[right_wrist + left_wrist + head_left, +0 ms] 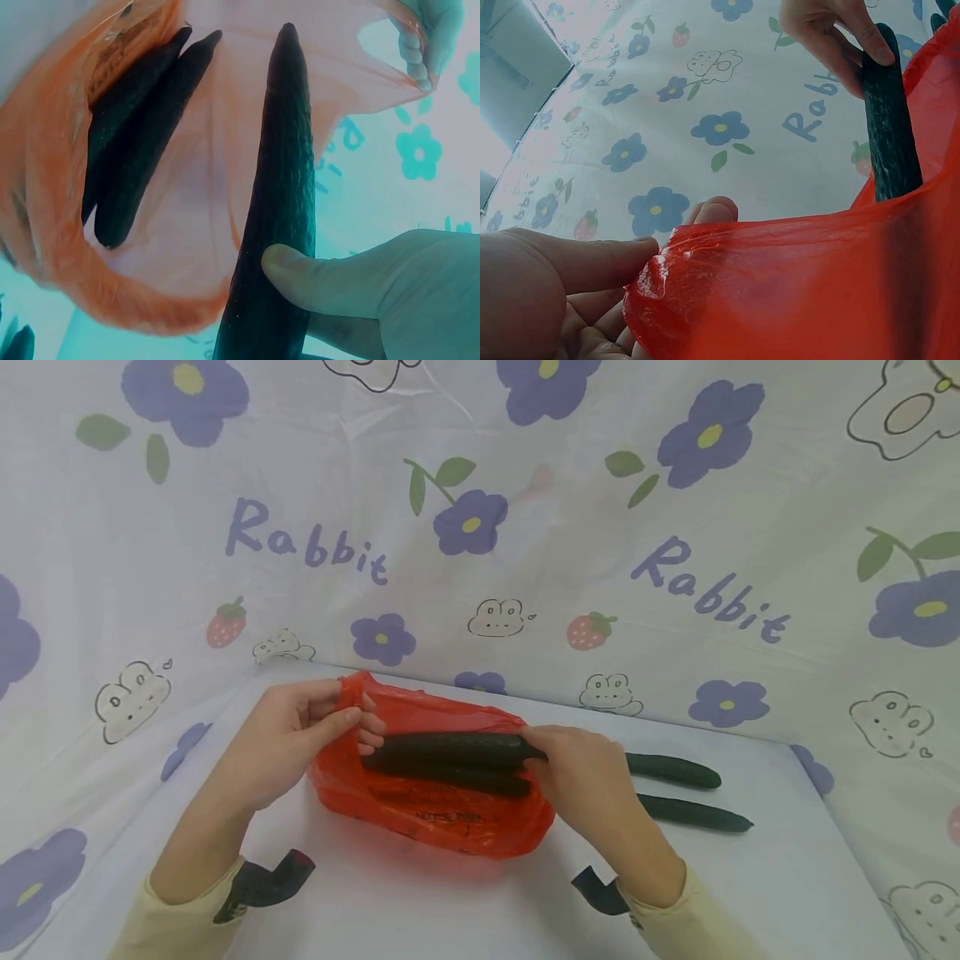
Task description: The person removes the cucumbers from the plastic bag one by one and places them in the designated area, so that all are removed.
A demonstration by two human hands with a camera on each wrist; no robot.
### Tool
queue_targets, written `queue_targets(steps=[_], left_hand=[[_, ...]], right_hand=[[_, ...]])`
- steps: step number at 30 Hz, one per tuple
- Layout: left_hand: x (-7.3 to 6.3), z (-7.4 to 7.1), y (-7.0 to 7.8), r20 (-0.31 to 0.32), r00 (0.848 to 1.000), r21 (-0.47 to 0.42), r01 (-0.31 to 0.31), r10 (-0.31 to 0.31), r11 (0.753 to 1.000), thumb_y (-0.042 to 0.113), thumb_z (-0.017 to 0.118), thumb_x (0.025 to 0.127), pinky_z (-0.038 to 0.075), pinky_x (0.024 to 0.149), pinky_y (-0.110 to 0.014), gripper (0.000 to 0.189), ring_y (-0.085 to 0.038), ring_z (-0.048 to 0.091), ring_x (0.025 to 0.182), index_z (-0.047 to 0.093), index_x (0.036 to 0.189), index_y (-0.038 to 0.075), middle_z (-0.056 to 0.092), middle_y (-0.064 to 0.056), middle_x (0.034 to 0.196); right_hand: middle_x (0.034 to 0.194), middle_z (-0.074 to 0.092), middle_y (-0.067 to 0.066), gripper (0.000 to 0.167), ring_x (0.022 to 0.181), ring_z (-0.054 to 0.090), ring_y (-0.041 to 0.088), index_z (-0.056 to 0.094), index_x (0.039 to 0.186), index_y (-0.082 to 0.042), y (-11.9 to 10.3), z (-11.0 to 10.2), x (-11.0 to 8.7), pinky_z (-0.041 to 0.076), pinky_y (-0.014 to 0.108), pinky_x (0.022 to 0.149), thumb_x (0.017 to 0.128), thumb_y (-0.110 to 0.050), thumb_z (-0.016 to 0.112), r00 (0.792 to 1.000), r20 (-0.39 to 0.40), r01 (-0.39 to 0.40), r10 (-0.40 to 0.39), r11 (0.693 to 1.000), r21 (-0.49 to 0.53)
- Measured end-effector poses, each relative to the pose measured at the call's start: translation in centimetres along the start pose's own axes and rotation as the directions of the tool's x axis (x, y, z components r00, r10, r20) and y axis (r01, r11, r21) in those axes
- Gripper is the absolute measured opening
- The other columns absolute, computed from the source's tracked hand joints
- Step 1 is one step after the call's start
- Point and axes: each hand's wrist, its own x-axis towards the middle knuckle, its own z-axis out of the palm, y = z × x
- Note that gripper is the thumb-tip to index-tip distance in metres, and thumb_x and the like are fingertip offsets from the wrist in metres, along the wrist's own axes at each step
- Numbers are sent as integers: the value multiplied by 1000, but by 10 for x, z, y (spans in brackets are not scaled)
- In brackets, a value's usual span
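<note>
A red plastic bag point(442, 839) lies with its mouth spread wide on the white table. My left hand point(288, 739) pinches the bag's rim at its left end, thumb against fingers. My right hand point(581, 772) grips one end of a dark green cucumber point(281, 165), thumb along its side. In the head view this cucumber stretches leftward across the bag's mouth. Two more cucumbers point(154, 154) lie side by side inside the bag, as the right wrist view shows. From the left wrist, the held cucumber's lower part is seen only dimly through the red film.
Right of the bag, two loose cucumbers point(697, 812) lie on the table point(780, 877), partly hidden by my right hand. A white cloth point(555, 568) printed with flowers and rabbits hangs behind the table. Dark bands point(262, 885) stick out at both wrists.
</note>
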Motion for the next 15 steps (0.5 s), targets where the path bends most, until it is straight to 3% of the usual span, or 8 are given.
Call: queue_targets(steps=[4,10,15], left_hand=[[0,0,2,-3,1000,2,7,-7,1000,6,63,110,62,93,-30,18,-31,79,94,70,123,-5,78,-15,105],[1,0,3,-4,1000,17,12,-12,1000,6,63,110,61,94,-29,19,-28,79,95,70,123,-5,78,-14,105],[0,0,3,-5,1000,16,24,-24,1000,7,63,110,61,94,-28,19,-28,79,95,70,123,-5,78,-14,105]], right_hand=[[113,80,4,43,100,76,30,78,134,-17,7,-4,-4,65,50,80,93,-10,86,1000,-14,7,-8,1000,-5],[95,77,-2,23,83,72,23,79,111,-20,17,-8,-6,62,40,66,93,-9,87,998,-45,44,-46,998,-35],[92,76,-2,22,78,69,21,78,110,-18,24,-10,-11,61,38,66,93,-8,87,998,-44,39,-40,999,-34]])
